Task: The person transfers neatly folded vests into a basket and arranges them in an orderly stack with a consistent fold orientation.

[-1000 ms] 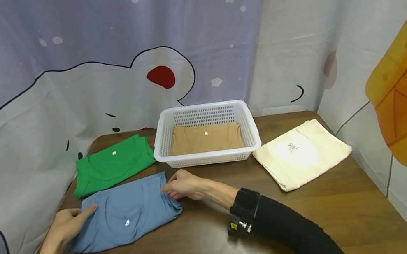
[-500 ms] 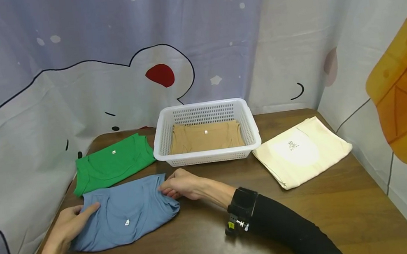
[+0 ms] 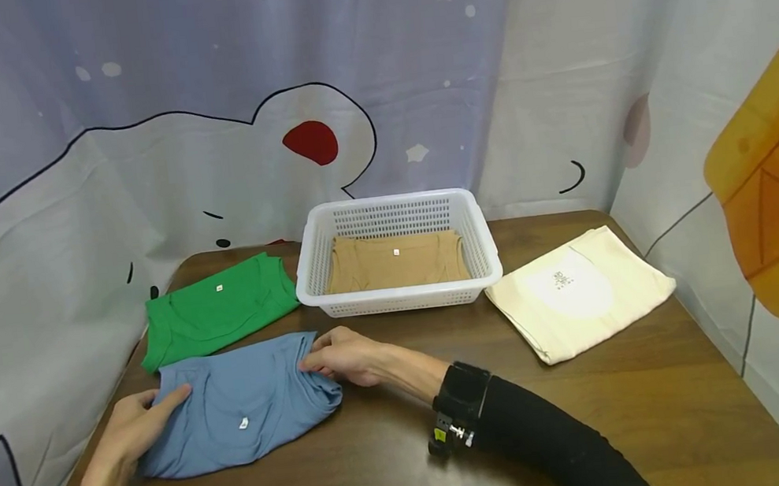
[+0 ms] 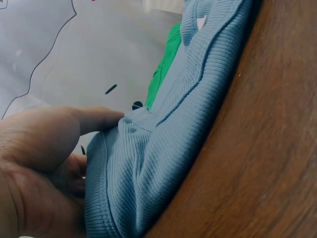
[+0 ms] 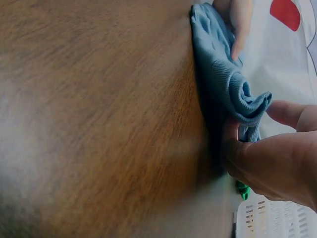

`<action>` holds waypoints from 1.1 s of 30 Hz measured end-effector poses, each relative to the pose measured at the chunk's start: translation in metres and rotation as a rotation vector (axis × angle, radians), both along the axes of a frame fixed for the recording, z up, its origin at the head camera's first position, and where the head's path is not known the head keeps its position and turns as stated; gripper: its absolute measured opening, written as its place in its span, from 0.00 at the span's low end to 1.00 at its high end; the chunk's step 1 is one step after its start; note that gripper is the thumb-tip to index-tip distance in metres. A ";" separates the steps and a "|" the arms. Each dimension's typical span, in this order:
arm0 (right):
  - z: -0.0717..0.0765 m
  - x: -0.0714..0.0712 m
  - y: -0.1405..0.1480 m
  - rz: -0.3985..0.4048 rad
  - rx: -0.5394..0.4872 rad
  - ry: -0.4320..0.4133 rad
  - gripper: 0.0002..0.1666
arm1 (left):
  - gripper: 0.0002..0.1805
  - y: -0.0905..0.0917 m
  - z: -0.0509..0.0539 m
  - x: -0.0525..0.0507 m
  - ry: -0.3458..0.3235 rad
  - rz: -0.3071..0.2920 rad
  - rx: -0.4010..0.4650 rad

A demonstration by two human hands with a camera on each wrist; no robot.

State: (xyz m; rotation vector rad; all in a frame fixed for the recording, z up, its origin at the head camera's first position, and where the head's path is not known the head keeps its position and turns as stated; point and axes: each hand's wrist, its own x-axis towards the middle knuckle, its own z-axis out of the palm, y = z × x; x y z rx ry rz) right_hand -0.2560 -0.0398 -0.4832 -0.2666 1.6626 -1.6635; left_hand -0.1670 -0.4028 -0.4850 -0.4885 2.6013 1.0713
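Note:
A folded blue ribbed top [image 3: 250, 404] lies at the table's left front, its neckline and small white label facing up. My left hand [image 3: 131, 425] grips its left side, thumb [image 4: 101, 119] on top and the other fingers at the edge and partly hidden. At the opposite side, my right hand [image 3: 351, 355] pinches the right edge; in the right wrist view the cloth curls up between thumb and fingers [image 5: 287, 111]. Just behind lies a folded green top [image 3: 219, 312], partly against the blue one.
At the back centre stands a white perforated basket [image 3: 402, 299] with a folded tan top [image 3: 399, 266] inside. A folded cream cloth [image 3: 580, 294] with small print lies to the right of it. Patterned curtains [image 3: 414, 74] hang behind the brown table [image 3: 357, 476].
Both hands have moved slightly inward, the right one to the left and the left one to the right. The blue top is drawn a little narrower, its right edge more bunched.

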 end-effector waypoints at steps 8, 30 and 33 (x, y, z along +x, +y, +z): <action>-0.001 0.002 -0.004 -0.073 0.047 0.059 0.11 | 0.57 -0.001 0.000 -0.001 -0.016 0.004 0.001; -0.006 0.002 -0.006 -0.122 0.020 -0.016 0.10 | 0.53 0.001 0.002 0.002 0.022 0.013 0.007; -0.007 0.001 -0.006 -0.119 0.002 -0.020 0.08 | 0.53 0.002 0.002 0.002 0.022 0.020 0.013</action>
